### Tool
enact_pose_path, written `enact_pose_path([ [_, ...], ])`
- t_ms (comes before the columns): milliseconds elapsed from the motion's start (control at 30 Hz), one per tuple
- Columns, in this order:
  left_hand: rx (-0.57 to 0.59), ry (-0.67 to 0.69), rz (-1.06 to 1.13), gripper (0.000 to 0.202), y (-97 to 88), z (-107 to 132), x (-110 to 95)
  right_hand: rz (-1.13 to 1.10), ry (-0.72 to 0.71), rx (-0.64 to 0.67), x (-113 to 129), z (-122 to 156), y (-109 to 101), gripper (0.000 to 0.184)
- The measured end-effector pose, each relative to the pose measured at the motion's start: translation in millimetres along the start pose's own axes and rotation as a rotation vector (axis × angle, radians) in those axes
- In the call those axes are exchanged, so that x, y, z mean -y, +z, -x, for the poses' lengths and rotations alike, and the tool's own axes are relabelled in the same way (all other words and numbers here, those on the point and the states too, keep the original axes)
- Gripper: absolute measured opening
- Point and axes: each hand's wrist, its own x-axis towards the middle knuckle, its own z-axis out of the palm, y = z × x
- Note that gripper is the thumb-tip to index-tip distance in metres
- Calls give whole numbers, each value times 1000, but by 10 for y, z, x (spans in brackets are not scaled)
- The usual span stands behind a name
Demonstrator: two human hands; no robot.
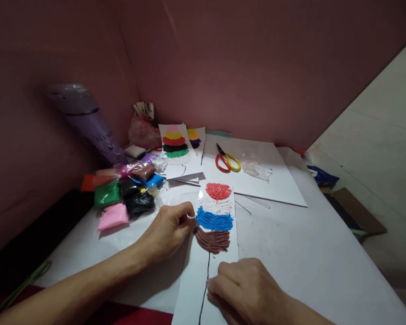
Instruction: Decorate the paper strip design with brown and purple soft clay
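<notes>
The paper strip [219,253] lay lengthwise on the white table [307,253] right in front of the person, carrying smeared clay bands of red, white, blue and brown above a thin black line. The left hand [171,228] rested at the strip's left edge with its fingertips [190,220] drawn narrowly together just beside the brown clay band [212,239]; whether they pinched anything could not be told. The right hand [246,289] sat loosely curled on the strip's lower part, knuckles up, holding nothing that showed and covering part of the paper.

To the left, near the left hand, lay a heap of clay packets [125,194] in green, pink, black, blue, orange and brown. Behind the strip were a finished strip [175,144] banded yellow, red, black and green, and a large white sheet [284,180] bearing scissors [227,161] with one red and one yellow handle and a crumpled clear plastic bag [256,168]. Nothing stood between the hands and the strip. A purple tapered container [88,122] leaned in the left corner; its lettering began "ELE", the rest unreadable. A cardboard piece [357,210] lay off the table's right side.
</notes>
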Motion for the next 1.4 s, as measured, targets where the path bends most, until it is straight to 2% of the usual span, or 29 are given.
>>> enact_pose_path([
  [400,-29,7,62,10,7,8,5,30,-6,10,2,-23,-7,33],
  [633,-44,-156,386,15,16,-17,-44,3,3,1,4,-24,-15,27],
  [767,-60,-188,464,17,-17,-22,-117,-6,15,13,14,-19,-20,27],
  [933,-71,-49,379,16,-8,24,-143,5,14,38,8,-4,-2,27],
  [1067,-15,75,290,13,92,65,-134,17,0,39,10,-9,-7,26],
  [1200,12,112,247,12,180,65,-134,21,6,53,17,-16,-19,25],
  [1400,3,122,146,13,200,37,-140,20,6,22,17,-18,-21,25],
])
